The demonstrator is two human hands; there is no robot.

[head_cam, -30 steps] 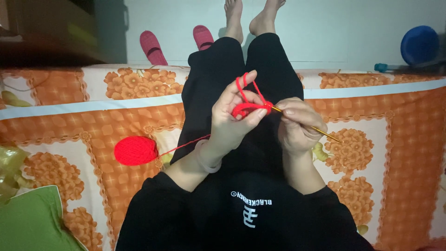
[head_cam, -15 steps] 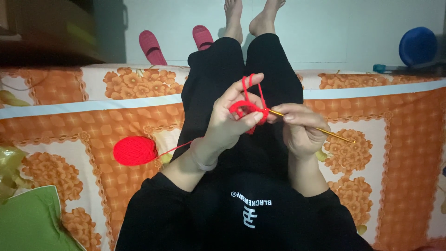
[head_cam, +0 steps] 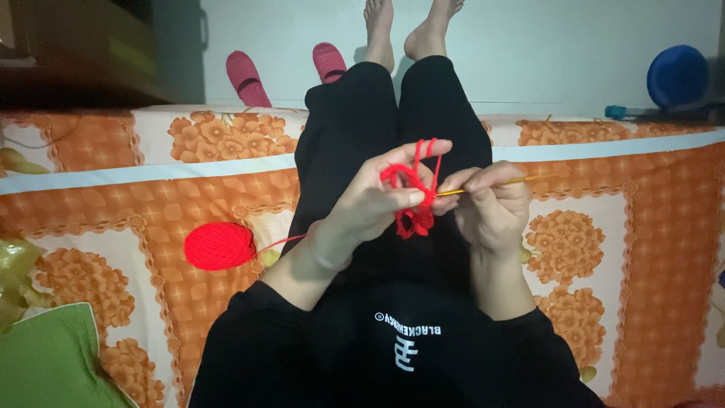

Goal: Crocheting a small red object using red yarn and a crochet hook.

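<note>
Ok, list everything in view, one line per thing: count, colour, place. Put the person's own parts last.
yarn ball: one, red, on the bedspread left of the legs
crochet piece: one, red, between the hands
crochet hook: one, yellow, pointing right
bedspread: one, orange floral with white bands, under the person
slippers: two, pink, on the floor beyond the bed
cushion: one, green, bottom left
round object: one, blue, top right
left hand: holds yarn looped over fingers
right hand: grips the hook
feet: two, bare, top centre
</note>
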